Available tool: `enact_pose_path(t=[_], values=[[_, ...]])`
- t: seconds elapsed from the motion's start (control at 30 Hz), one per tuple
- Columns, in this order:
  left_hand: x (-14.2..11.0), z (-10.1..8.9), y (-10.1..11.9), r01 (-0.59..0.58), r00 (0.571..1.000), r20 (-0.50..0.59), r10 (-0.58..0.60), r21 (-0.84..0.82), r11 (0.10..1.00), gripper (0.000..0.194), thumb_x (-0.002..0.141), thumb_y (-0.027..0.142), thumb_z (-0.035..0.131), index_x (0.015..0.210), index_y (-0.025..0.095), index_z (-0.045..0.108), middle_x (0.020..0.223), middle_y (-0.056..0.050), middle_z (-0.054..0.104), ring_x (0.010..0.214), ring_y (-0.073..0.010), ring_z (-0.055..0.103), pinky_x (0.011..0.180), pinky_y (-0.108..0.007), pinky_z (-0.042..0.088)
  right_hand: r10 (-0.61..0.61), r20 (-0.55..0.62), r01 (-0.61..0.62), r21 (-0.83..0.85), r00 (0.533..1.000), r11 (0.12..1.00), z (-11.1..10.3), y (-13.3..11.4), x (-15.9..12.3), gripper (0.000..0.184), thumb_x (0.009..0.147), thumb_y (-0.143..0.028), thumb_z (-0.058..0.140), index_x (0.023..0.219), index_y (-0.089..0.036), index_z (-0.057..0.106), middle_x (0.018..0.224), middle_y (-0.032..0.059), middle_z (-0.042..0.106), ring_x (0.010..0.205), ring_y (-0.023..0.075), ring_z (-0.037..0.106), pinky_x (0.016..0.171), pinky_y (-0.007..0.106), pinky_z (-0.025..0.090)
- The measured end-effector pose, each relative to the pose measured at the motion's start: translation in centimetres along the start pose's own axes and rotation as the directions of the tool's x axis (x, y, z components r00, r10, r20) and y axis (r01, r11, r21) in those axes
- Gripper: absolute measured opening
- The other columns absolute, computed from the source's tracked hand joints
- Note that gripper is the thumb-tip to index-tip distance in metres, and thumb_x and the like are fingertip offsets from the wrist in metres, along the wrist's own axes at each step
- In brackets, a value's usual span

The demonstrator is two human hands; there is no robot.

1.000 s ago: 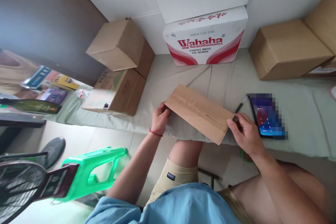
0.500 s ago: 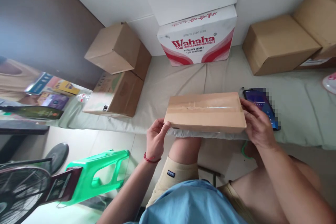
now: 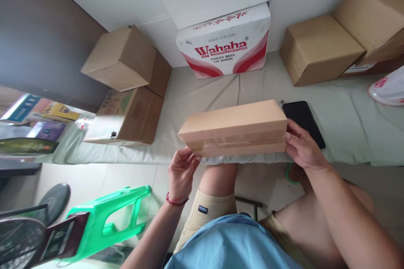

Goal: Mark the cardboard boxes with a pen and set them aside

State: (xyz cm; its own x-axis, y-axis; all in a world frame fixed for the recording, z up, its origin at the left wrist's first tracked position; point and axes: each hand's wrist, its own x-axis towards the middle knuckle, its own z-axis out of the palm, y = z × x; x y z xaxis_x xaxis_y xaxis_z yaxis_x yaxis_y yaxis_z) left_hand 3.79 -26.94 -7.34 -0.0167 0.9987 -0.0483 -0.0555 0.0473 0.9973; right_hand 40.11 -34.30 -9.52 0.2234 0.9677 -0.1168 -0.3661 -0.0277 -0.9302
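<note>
Cloth-covered surface point(image 3: 202, 93); long brown carton point(image 3: 234, 129) between hands point(image 3: 182, 172) point(image 3: 304, 147), both gripping its ends

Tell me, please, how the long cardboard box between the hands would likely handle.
The box is probably stiff, since its faces look largely flat and its edges straight. It may be light: the left hand and right hand hold only its ends.

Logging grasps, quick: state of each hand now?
Left hand: closed, holding the long cardboard box by its left end.
Right hand: closed, holding its right end.
</note>
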Motion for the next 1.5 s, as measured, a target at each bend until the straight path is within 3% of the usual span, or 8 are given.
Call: enact_pose_path(t=[0.17,0.33,0.57,0.77,0.93,1.17,1.3,1.5], values=[[0.5,-0.2,0.8,0.009,1.000,-0.008,-0.010,-0.082,0.997,0.032,0.078,0.039,0.091,0.097,0.025,0.071,0.092,0.001,0.075,0.089,-0.0156,0.074,0.089,-0.029,0.063,-0.082,-0.015,0.082,-0.002,0.997,0.997,-0.1,0.6,0.5,0.064,0.084,-0.061,0.088,0.142,-0.038,0.072,0.140,0.0074,0.075,0.121,0.0294,0.074,0.098,0.050,0.065],[1.3,0.1,1.4,0.181,0.983,0.011,-0.181,-0.165,0.970,0.050,0.087,0.072,0.077,0.103,0.028,0.063,0.096,0.000,0.076,0.090,-0.0196,0.076,0.085,-0.036,0.065,-0.162,0.005,0.162,-0.043,0.987,0.986,0.2,0.2,0.0,0.062,0.078,-0.054,0.096,0.135,-0.038,0.077,0.127,0.0046,0.077,0.105,0.0224,0.073,0.094,0.040,0.065],[1.4,0.7,1.4,0.250,0.968,0.040,-0.246,-0.128,0.960,0.045,0.075,0.037,0.093,0.106,0.028,0.061,0.094,0.006,0.069,0.092,-0.0150,0.072,0.094,-0.037,0.063,-0.066,0.114,0.072,-0.048,0.991,0.996,0.5,0.0,-0.7,0.080,0.072,-0.053,0.102,0.145,-0.038,0.072,0.133,0.0064,0.074,0.097,0.0178,0.071,0.079,0.028,0.062],[1.5,0.5,2.0,0.080,0.997,0.035,-0.075,-0.155,0.985,0.035,0.070,0.021,0.077,0.096,0.028,0.056,0.088,0.007,0.061,0.086,-0.0142,0.064,0.100,-0.039,0.059,-0.058,0.069,0.059,-0.018,0.996,0.998,0.6,-0.3,-0.2,0.065,0.081,-0.052,0.097,0.138,-0.033,0.074,0.126,0.0071,0.075,0.082,0.0155,0.066,0.061,0.026,0.055],[0.1,1.3,4.4,-0.154,0.987,0.040,0.157,-0.080,0.985,0.037,0.066,0.015,0.068,0.099,0.030,0.065,0.080,0.003,0.053,0.076,-0.0161,0.052,0.076,-0.029,0.049,-0.055,0.007,0.055,-0.048,0.998,0.997,0.4,-0.1,0.1,0.051,0.078,-0.055,0.093,0.121,-0.030,0.082,0.133,0.0081,0.077,0.121,0.0290,0.073,0.094,0.040,0.063],[-1.4,2.9,7.9,-0.255,0.961,0.087,0.261,-0.074,0.964,0.019,0.093,0.049,0.062,0.098,0.033,0.069,0.134,0.000,0.074,0.144,-0.0361,0.060,0.117,-0.057,0.053,-0.071,-0.043,0.067,-0.072,0.997,0.995,0.6,1.2,0.3,0.066,0.084,-0.052,0.087,0.143,-0.031,0.067,0.146,0.0127,0.073,0.122,0.0294,0.075,0.098,0.045,0.064],[-1.3,3.1,8.2,-0.349,0.929,0.132,0.346,-0.002,0.937,0.039,0.093,0.070,0.069,0.100,0.032,0.067,0.148,0.001,0.071,0.154,-0.0388,0.055,0.124,-0.063,0.049,-0.076,0.039,0.080,-0.133,0.996,0.988,1.1,1.5,0.5,0.070,0.085,-0.057,0.088,0.146,-0.029,0.065,0.142,0.0138,0.075,0.120,0.0292,0.077,0.100,0.046,0.065],[-0.9,2.7,7.9,-0.382,0.922,0.099,0.375,0.059,0.922,0.036,0.091,0.067,0.083,0.109,0.036,0.077,0.158,0.001,0.067,0.164,-0.0352,0.046,0.134,-0.062,0.040,-0.026,0.044,0.027,-0.005,0.999,1.000,1.8,1.5,0.8,0.065,0.078,-0.045,0.097,0.136,-0.029,0.072,0.140,0.0110,0.076,0.127,0.0282,0.075,0.100,0.041,0.064]])
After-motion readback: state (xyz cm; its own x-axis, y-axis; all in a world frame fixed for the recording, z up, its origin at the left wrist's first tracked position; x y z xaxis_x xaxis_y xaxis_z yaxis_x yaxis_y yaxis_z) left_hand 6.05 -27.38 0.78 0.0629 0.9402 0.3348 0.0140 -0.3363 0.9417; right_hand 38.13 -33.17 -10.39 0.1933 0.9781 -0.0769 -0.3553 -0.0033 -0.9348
